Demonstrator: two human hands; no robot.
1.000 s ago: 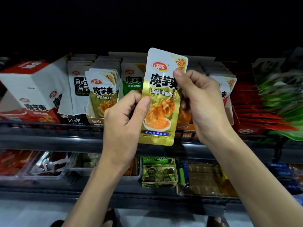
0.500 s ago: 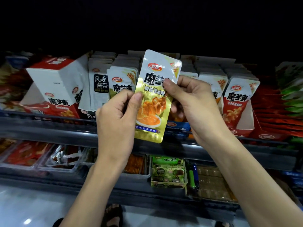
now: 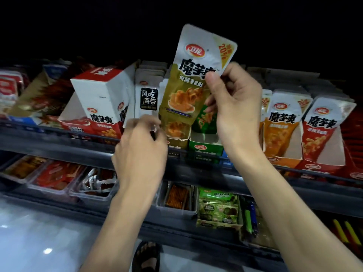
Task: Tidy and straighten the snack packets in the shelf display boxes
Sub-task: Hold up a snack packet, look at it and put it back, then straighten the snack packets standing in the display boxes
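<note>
My right hand (image 3: 235, 107) pinches a gold and white snack packet (image 3: 188, 83) near its top right corner and holds it upright, tilted slightly right, above the gold display box (image 3: 176, 142). The packet's lower end hangs in front of the gold packets standing in that box. Lower down, my left hand (image 3: 139, 146) is off the packet. Its curled fingers are at the bottom edge of the white seaweed packets (image 3: 148, 95) next to the gold box. Motion blur hides whether they grip anything.
A white and red carton (image 3: 102, 95) leans tilted at the left. A green box (image 3: 205, 148), orange packets (image 3: 279, 124) and red packets (image 3: 322, 130) stand to the right. Below the dark shelf rail (image 3: 59, 148) are clear trays (image 3: 59, 179) and a green snack box (image 3: 218, 209).
My left hand let go of the gold packet and dropped down to the box fronts. My right hand alone lifted the packet higher. The view shifted so the shelf sits further right.
</note>
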